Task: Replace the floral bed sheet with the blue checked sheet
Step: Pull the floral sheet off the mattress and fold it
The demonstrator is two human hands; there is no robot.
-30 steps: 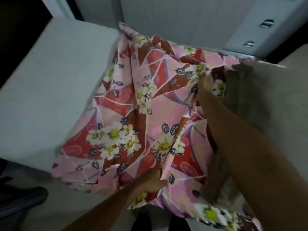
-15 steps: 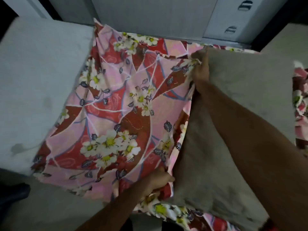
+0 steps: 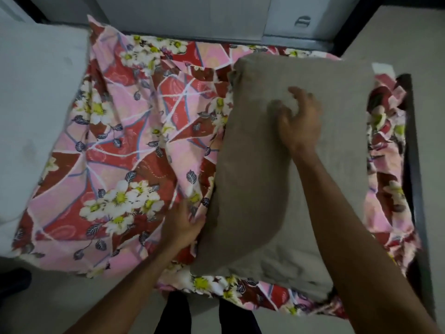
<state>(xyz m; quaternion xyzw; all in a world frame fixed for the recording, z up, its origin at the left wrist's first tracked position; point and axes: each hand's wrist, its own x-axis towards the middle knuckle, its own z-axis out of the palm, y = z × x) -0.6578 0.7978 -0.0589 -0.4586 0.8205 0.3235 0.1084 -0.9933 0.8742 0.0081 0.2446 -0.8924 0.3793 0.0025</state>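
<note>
Pink floral sheet (image 3: 120,153) in L hand (image 3: 183,225)

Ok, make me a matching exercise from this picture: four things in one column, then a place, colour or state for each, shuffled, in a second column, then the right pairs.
Column one:
1. floral sheet
2. pillow
3. bare mattress
4. right hand

Column two:
A. white, at the far left
B. grips the pillow's fabric
C. pink and red, crumpled
D. grey-brown, lying on the sheet

Pairs: 1-C, 2-D, 3-A, 4-B.
</note>
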